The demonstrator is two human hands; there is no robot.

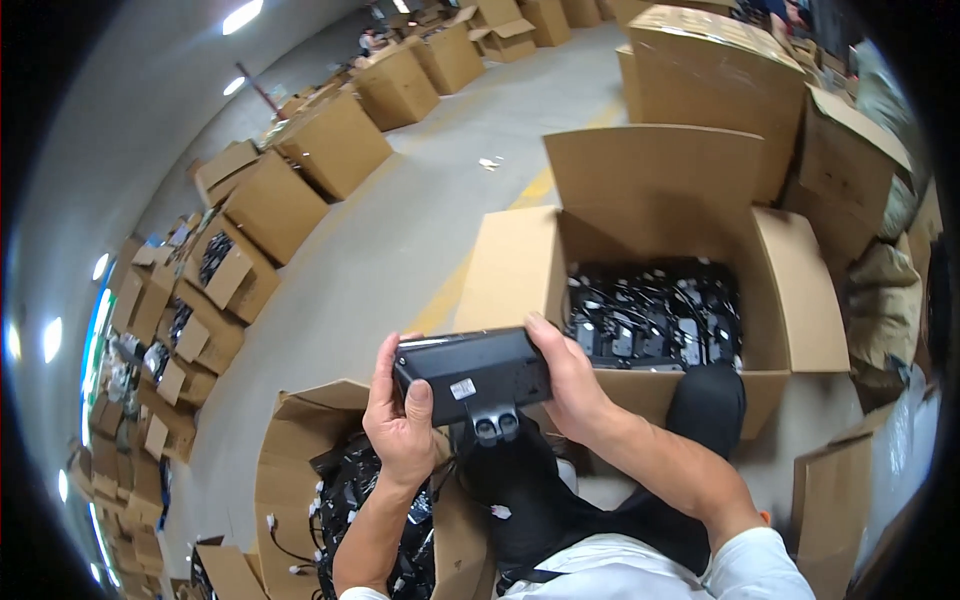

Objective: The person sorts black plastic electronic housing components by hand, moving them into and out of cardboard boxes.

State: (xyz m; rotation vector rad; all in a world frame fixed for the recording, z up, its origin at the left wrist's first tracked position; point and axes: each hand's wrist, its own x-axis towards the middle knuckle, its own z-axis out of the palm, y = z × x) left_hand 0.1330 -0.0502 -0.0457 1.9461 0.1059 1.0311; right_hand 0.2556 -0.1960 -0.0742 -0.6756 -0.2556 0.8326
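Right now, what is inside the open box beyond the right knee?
The box shows black units and cables packed together. Anything beneath that top layer is covered, and the knee hides part of the box's near wall.

Grey floor, yellow line, white scraps, pale sack at right, ceiling lamp

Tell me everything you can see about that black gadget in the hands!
The black gadget is a wide, flat box shape that looks like plastic, with a shiny top edge. The side facing us has a small white label. A greyish bracket with two round openings sticks out at the bottom. It's held up, slightly tilted, over a black-clad leg: the left hand grips one end, the right hand the other. Its far side is hidden.
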